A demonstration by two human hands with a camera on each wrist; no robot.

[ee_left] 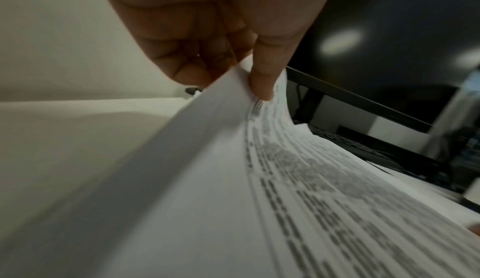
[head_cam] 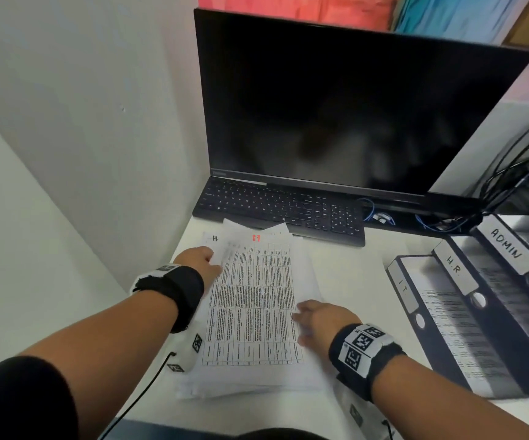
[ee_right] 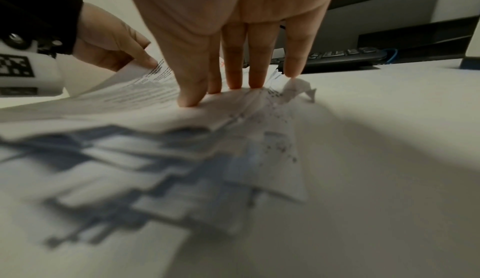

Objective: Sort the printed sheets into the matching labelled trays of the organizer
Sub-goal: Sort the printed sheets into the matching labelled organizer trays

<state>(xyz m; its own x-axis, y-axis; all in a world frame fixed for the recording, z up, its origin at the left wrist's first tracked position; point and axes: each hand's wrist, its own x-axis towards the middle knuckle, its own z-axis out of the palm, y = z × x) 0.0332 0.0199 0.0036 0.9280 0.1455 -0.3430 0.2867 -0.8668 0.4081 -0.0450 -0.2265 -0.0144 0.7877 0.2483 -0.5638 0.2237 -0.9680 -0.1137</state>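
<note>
Stack of printed sheets (head_cam: 250, 312) sits lower centre of the frame on the desk (head_cam: 352, 268). Keyboard (head_cam: 282, 208) lies just behind the stack, monitor (head_cam: 336, 109) behind that, upper centre. Organizer trays (head_cam: 479, 300) run along the right edge, lower right to mid right: IT, H.R., ADMIN. Cables (head_cam: 511, 173) behind the trays. Left hand (head_cam: 199, 262) at the stack's left edge, right hand (head_cam: 320, 319) on its right edge.
</note>
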